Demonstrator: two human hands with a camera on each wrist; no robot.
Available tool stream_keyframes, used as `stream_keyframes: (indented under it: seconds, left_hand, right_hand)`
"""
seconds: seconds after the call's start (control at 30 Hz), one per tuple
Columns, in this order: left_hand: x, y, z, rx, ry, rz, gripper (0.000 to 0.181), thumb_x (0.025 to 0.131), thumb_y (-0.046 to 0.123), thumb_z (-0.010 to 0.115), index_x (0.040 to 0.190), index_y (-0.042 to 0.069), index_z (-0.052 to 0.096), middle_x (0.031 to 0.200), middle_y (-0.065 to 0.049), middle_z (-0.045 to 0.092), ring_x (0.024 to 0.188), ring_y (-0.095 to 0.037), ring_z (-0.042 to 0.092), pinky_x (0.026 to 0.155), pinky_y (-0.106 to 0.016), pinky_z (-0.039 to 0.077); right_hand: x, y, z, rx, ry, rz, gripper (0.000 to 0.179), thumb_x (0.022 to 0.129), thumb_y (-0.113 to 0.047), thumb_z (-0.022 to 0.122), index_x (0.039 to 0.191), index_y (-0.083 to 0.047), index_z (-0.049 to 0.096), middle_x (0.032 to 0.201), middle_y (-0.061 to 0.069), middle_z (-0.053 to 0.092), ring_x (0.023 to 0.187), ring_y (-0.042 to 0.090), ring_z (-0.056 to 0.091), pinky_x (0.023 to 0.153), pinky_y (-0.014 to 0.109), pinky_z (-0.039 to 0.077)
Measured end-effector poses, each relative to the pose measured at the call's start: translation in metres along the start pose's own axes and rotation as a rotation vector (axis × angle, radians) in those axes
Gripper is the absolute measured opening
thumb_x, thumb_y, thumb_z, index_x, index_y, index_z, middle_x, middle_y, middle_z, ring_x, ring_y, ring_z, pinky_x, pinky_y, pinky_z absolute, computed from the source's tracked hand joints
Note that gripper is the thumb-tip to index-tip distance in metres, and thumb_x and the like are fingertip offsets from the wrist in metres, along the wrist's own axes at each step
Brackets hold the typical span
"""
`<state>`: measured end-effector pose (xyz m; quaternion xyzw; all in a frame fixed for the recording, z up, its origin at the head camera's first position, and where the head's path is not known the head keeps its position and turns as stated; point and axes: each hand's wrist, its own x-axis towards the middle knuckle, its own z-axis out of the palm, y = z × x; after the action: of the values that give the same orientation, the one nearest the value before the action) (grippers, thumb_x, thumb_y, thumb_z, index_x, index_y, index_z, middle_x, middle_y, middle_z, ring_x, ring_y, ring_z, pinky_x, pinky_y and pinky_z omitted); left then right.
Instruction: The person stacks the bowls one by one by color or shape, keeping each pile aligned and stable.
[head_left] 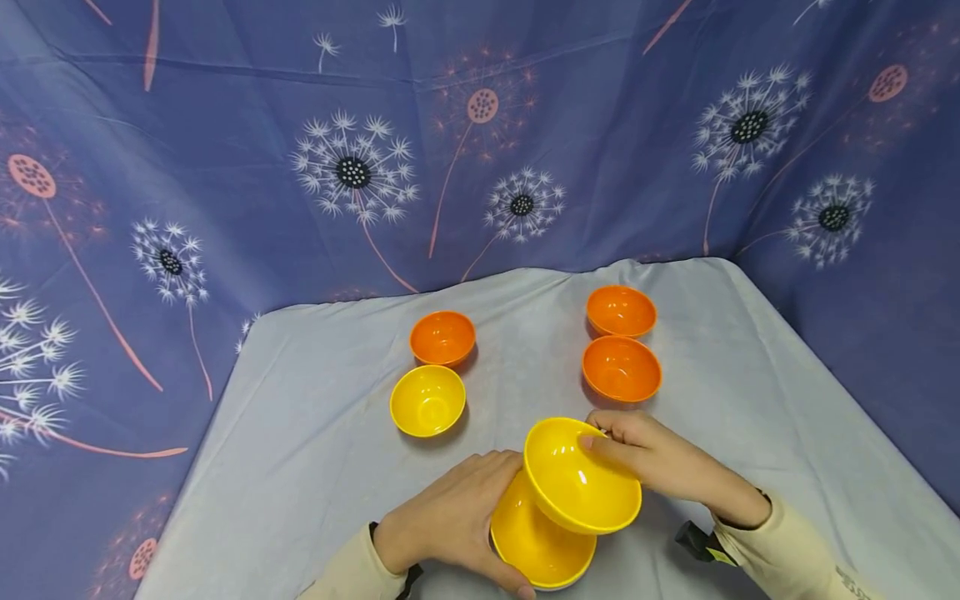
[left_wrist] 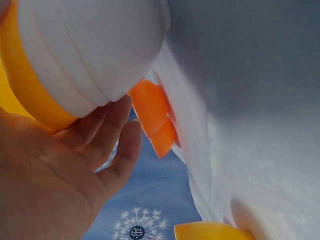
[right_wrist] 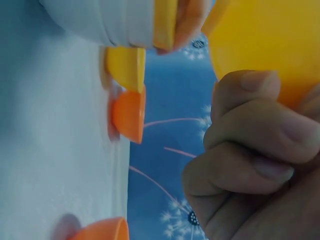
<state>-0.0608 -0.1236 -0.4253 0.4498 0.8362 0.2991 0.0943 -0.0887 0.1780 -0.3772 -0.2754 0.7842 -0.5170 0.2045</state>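
Mid-frame: table (head_left: pixel 525 358) lane passable between left orange bowl (head_left: pixel 442 337) and right orange bowls (head_left: pixel 622 354); tilted yellow bowl (head_left: pixel 581 487) blocks lower centre.

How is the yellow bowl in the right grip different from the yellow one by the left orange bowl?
The held yellow bowl is up in the right grip, off the cloth; the loose yellow bowl sits on the cloth. The held one tilts; the loose one stands upright. Both are round and yellow inside.

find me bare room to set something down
Bare cloth lies left of the far yellow bowl, right of the near right orange bowl, and between the two. The front is crowded: the left hand grips the lower yellow bowl, the right hand the raised yellow bowl.
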Motion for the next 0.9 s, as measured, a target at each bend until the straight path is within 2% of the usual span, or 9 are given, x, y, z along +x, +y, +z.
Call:
stream_keyframes:
  seconds: [0.13,0.33,0.47,0.73,0.9]
  left_hand:
    - [0.000,0.000,-0.001,-0.025,-0.004,-0.015,0.117,0.069,0.070,0.092,0.162,0.032,0.031,0.146,0.019,0.051,0.123,0.001,0.051,0.104,-0.027,0.045]
    - [0.001,-0.001,0.000,-0.027,0.000,0.002,0.118,0.069,0.068,0.093,0.162,0.034,0.030,0.146,0.020,0.051,0.122,0.003,0.050,0.103,-0.025,0.045]
    - [0.002,-0.001,0.000,-0.035,-0.013,-0.011,0.117,0.069,0.068,0.093,0.162,0.036,0.030,0.145,0.020,0.051,0.122,0.003,0.050,0.101,-0.025,0.045]
    - [0.002,-0.002,-0.001,-0.072,-0.001,-0.049,0.113,0.081,0.065,0.085,0.168,0.029,0.022,0.159,0.012,0.045,0.130,-0.001,0.051,0.106,-0.031,0.042]
    - [0.003,-0.001,-0.001,-0.099,0.024,-0.025,0.117,0.075,0.061,0.091,0.166,0.033,0.022,0.158,0.017,0.044,0.132,-0.001,0.050,0.107,-0.031,0.040]
  right_hand:
    - [0.000,0.003,0.009,-0.041,0.006,-0.026,0.021,0.111,-0.014,0.057,0.090,-0.011,0.058,0.066,-0.012,0.044,0.054,0.002,0.044,0.050,0.024,0.039]
    - [0.001,0.010,0.018,-0.105,0.014,-0.043,0.019,0.112,-0.016,0.058,0.093,-0.014,0.059,0.065,-0.015,0.043,0.055,0.000,0.044,0.051,0.022,0.040]
    - [0.000,0.014,0.022,-0.119,0.012,-0.040,0.019,0.112,-0.017,0.056,0.094,-0.014,0.059,0.065,-0.016,0.043,0.055,0.000,0.044,0.052,0.022,0.040]
    - [-0.002,0.016,0.031,-0.143,0.029,-0.061,0.021,0.112,-0.020,0.057,0.092,-0.017,0.058,0.063,-0.019,0.039,0.052,-0.003,0.039,0.048,0.020,0.037]
    - [-0.004,0.015,0.034,-0.151,0.038,-0.046,0.020,0.113,-0.022,0.057,0.094,-0.019,0.059,0.062,-0.019,0.042,0.051,-0.004,0.040,0.048,0.019,0.037]
